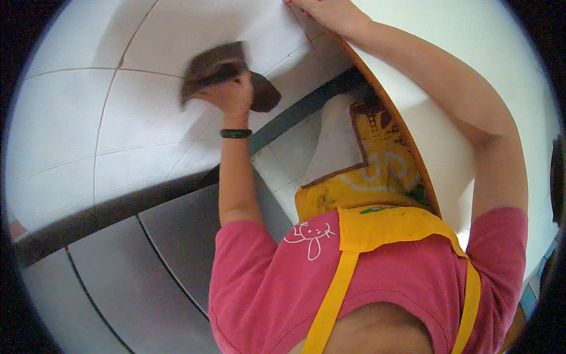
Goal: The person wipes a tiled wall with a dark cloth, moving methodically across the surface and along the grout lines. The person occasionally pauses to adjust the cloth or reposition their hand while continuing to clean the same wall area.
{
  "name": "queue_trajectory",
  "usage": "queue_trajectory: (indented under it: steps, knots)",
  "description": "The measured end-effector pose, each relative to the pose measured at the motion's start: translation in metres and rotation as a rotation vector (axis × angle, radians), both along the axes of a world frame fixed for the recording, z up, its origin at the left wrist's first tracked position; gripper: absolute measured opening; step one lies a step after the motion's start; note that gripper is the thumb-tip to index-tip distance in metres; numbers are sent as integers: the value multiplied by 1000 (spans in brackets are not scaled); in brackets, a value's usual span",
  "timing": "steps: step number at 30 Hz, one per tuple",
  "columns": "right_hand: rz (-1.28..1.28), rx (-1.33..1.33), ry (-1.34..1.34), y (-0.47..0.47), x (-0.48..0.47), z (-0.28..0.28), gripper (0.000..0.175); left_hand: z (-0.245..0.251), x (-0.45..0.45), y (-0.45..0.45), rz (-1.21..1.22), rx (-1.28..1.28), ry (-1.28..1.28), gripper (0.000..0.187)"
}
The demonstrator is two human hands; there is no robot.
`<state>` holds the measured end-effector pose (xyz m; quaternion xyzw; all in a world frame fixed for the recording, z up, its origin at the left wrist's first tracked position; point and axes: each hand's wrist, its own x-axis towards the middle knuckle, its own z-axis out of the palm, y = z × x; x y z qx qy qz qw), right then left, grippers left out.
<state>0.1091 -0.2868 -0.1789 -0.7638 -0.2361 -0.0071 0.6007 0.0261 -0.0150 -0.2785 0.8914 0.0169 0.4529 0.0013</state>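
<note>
My left hand (234,95) grips a dark brown cloth (216,66), blurred by motion, in front of white tiles (146,101). Part of the cloth hangs out on the far side of the hand. A dark bracelet (236,133) circles that wrist. At the top rim of the view, my right hand (334,15) is beside the upper end of a white panel (424,97) with an orange-brown edge (389,97). Its fingers are partly cut off by the frame, so their hold is unclear. The right arm stretches across the panel's face.
A dark strip (119,199) separates the white tiles from grey slabs (128,270) with dark joints. A stained yellow apron (323,199) covers my front, partly hidden behind the panel edge. Blue tiles (528,303) show at far right.
</note>
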Motion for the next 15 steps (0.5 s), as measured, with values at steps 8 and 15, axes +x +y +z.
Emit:
queue_trajectory:
  steps: [8,15]
  knots:
    - [-79,-25,-72,-3,-1,-1,17,-124,12,-58,-185,96,611,16]
    - [-99,-58,-210,2,3,-4,16,-161,8,-73,-516,255,1077,41]
